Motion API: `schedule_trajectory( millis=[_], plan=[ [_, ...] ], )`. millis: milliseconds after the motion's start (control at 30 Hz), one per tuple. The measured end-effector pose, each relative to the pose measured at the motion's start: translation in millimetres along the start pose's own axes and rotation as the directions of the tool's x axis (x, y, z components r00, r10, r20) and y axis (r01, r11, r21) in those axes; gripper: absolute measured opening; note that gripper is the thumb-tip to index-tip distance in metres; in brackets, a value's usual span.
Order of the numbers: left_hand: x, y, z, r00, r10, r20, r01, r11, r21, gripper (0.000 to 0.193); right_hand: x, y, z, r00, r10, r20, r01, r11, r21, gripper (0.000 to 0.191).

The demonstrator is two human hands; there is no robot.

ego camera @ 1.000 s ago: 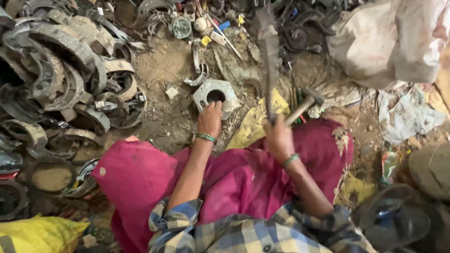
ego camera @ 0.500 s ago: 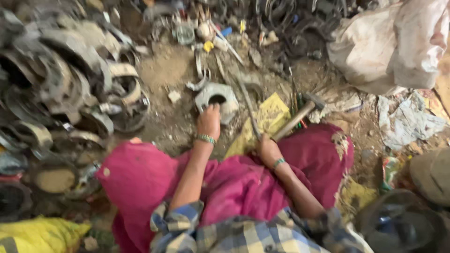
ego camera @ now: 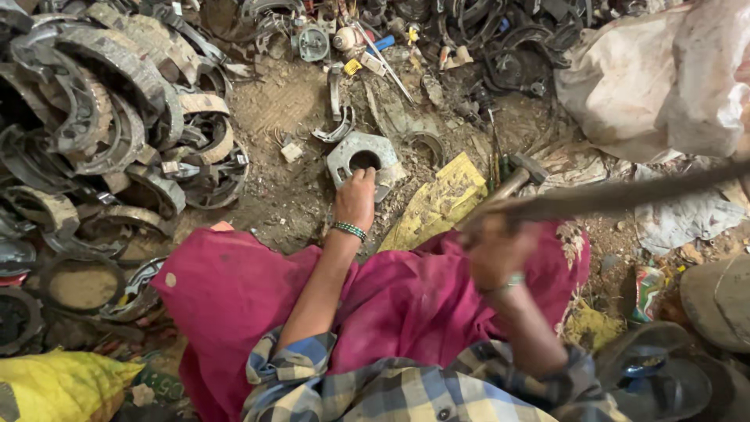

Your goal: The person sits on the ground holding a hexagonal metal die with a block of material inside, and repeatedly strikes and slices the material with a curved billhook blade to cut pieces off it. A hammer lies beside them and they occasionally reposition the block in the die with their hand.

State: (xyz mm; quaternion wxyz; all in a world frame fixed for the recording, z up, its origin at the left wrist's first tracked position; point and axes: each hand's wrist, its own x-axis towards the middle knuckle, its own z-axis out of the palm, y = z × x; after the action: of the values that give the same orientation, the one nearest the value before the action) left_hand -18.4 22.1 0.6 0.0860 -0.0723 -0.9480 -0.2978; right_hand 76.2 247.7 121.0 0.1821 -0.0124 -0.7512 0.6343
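Bare dirt [ego camera: 273, 109] lies open; curved metal scrap [ego camera: 101, 117] crowds its left side.

Soft even daylight, faint shadows; right hand [ego camera: 494, 248] and rod [ego camera: 625, 194] motion-blurred

Left hand [ego camera: 355, 199] on metal plate [ego camera: 361, 156] on the ground; curved metal parts [ego camera: 101, 141] piled left, sack [ego camera: 656, 78] far right, hammer [ego camera: 519, 176] right of plate

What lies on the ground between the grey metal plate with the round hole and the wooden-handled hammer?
In the head view, a crumpled yellow sheet lies on the dirt between the grey metal plate under the left hand and the hammer.
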Motion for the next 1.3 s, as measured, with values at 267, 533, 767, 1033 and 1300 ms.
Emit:
schedule_trajectory(
  millis=[267,533,767,1033,1300],
  plan=[
    [-1,1,5,0.999,0.047,-0.028,-0.046,0.998,0.039,0.023,10,78,-12,0.965,0.234,0.116,-0.077,0.679,-0.730,0.022],
    [0,-1,5,1.000,-0.004,0.003,0.004,0.999,0.039,0.013,36,-84,-46,0.929,-0.341,-0.146,0.370,0.880,0.298,0.020],
    [2,-3,8,1.000,-0.007,0.010,0.007,0.999,0.032,0.013,-17,80,3,0.931,0.225,0.289,0.024,0.750,-0.662,0.022],
    [3,-3,2,0.999,0.015,-0.043,-0.014,1.000,0.011,0.023,21,36,-12,0.913,0.408,-0.001,-0.341,0.761,-0.551,0.025],
    [1,1,1,1.000,-0.002,-0.019,0.002,1.000,0.001,0.019,20,-31,-17,0.951,-0.274,-0.145,0.298,0.936,0.185,0.022]
  ],
)
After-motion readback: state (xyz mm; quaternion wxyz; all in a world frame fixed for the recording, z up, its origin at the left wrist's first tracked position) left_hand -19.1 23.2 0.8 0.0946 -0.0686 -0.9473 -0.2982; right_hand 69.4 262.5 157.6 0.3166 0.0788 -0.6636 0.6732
